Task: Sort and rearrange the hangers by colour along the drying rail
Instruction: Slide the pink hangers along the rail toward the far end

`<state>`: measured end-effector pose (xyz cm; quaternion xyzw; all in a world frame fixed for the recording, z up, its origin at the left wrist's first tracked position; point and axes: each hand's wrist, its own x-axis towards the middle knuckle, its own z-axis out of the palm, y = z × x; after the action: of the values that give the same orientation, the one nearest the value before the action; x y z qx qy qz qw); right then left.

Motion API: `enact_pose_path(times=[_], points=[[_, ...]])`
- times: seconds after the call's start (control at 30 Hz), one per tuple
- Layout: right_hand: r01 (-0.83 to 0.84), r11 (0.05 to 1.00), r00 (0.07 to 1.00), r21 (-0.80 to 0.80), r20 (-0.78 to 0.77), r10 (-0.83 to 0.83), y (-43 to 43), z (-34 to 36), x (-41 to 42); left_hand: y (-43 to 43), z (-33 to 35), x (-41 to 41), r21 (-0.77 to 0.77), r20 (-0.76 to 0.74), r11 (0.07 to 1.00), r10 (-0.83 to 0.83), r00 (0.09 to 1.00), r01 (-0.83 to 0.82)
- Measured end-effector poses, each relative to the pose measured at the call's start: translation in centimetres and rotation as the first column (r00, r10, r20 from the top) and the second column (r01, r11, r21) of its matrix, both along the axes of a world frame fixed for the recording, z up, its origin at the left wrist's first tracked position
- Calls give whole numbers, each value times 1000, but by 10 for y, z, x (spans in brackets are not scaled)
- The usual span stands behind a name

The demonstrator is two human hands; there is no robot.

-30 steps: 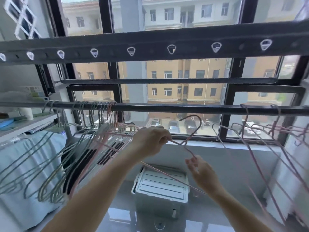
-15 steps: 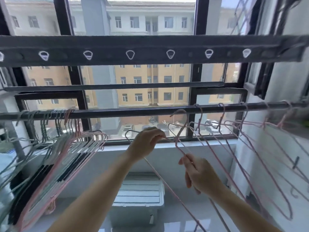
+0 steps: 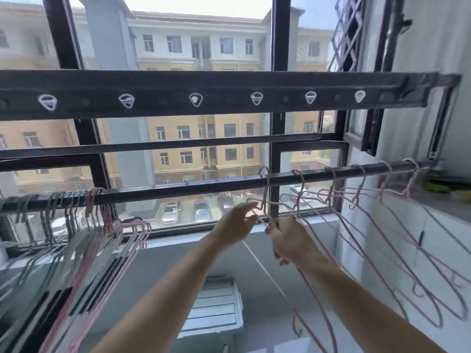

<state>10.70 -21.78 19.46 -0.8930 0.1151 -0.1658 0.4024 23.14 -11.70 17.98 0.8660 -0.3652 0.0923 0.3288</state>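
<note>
A dark drying rail point(image 3: 204, 186) runs across the window. A pink wire hanger point(image 3: 265, 197) has its hook over the rail near the middle. My right hand point(image 3: 288, 240) pinches its neck just below the hook. My left hand point(image 3: 235, 222) reaches toward the same neck with fingers extended, touching the wire. Several more pink hangers point(image 3: 356, 197) hang spaced out along the rail to the right. At the left end a dense bunch of green and grey hangers point(image 3: 51, 225) hangs, with a few pink ones point(image 3: 107, 220) at its right side.
Above is a dark bar with white rings point(image 3: 196, 99). A white wall point(image 3: 413, 250) and a ledge point(image 3: 438, 200) stand close on the right. A white lidded box point(image 3: 214, 309) sits on the floor below. The window frame point(image 3: 275, 138) is behind the rail.
The view has swung right. The pink hanger moved right and up; its hook now sits over the rail beside the other pink ones. My left hand's fingers have opened.
</note>
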Motion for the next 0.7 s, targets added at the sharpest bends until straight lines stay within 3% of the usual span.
enact_pose_path(times=[0.37, 0.53, 0.7], points=[[99, 992, 988, -79, -109, -107, 0, -15, 4, -2, 23, -13, 16, 15, 996, -84, 996, 83], [84, 993, 986, -86, -136, -95, -6, -18, 4, 0, 28, -25, 99, 28, 993, -62, 998, 59], [54, 953, 969, -299, -215, -122, -2, -9, 13, 41, 42, -32, 241, 79, 970, 20, 997, -39]])
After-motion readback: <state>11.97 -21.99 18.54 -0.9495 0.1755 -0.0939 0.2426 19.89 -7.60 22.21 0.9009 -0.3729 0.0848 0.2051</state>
